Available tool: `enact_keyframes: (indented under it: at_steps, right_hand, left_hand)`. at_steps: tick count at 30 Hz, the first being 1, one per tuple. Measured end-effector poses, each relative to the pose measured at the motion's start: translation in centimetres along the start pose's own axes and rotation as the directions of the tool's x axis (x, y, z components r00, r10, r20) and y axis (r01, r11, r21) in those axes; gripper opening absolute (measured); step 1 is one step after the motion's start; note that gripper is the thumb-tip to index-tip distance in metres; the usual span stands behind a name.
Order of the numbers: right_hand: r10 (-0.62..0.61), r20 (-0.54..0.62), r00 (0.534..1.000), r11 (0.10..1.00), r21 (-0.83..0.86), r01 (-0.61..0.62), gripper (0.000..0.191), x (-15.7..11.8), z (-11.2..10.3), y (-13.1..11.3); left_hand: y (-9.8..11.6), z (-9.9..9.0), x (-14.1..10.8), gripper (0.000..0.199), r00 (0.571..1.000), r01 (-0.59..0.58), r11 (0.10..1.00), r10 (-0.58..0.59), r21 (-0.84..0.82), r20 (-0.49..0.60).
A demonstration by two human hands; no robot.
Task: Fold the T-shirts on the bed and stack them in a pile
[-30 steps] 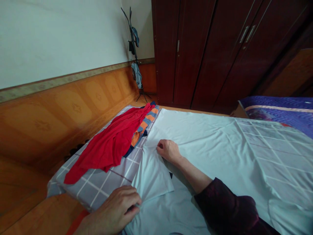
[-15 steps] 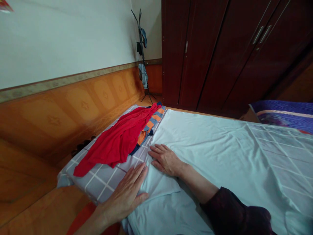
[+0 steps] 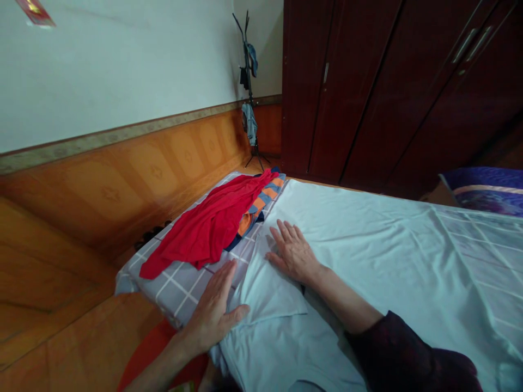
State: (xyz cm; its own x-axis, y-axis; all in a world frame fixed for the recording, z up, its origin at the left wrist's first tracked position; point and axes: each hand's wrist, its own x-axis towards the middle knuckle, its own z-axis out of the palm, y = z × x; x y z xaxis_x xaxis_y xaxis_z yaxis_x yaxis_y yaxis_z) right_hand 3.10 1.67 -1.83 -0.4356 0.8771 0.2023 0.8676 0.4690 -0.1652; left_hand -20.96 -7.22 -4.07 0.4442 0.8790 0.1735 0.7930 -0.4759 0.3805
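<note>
Your left hand [image 3: 214,307] and right hand [image 3: 292,253] lie open and flat around the folded flap [image 3: 273,294] of the pale sheet [image 3: 392,256].

From the flap, the red garment [image 3: 208,226] lies at 10 o'clock over striped orange-and-blue cloth [image 3: 261,204], on grey checked bedding [image 3: 180,288]. Your left hand, at 8 o'clock, is spread wide and holds nothing; your right, at 1 o'clock, is the same. Flat, spread palms like these press the cloth evenly without pinching a wrinkle.

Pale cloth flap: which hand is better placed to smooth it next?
Right, probably: the right hand lies flat on the pale cloth; the left hand sits at its edge, beside grey checked bedding.
</note>
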Motion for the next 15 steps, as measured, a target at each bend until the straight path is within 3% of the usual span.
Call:
enact_keyframes:
  at_steps: [2, 5, 9, 12, 15]
  right_hand:
    - [-0.108, 0.019, 0.994, 0.993, 0.048, 0.107, 0.074, -0.2, 0.0, -0.4]
    - [-0.221, 0.073, 0.973, 0.971, 0.112, 0.212, 0.077, -0.5, 0.3, -1.0]
    - [-0.174, 0.096, 0.980, 0.983, 0.068, 0.168, 0.062, -0.5, 0.2, -1.1]
    - [-0.174, 0.091, 0.981, 0.985, 0.028, 0.172, 0.060, -0.4, -0.9, -1.9]
    - [-0.280, 0.131, 0.951, 0.960, 0.058, 0.275, 0.059, -1.0, -2.2, -3.6]
  left_hand:
    - [0.2, -0.3, -0.2, 0.058, 0.999, 0.038, 0.997, -0.040, -0.061, -0.036]
    - [1.0, -1.1, -0.8, 0.041, 1.000, 0.003, 0.997, -0.003, -0.075, -0.006]
    - [2.1, -1.8, -1.4, 0.025, 0.997, -0.072, 0.995, 0.071, -0.074, -0.019]
    - [2.2, -1.9, -1.3, 0.028, 0.994, -0.113, 0.992, 0.113, -0.061, -0.008]
    - [2.0, -1.7, -1.1, 0.041, 0.991, -0.132, 0.990, 0.133, -0.045, 0.013]
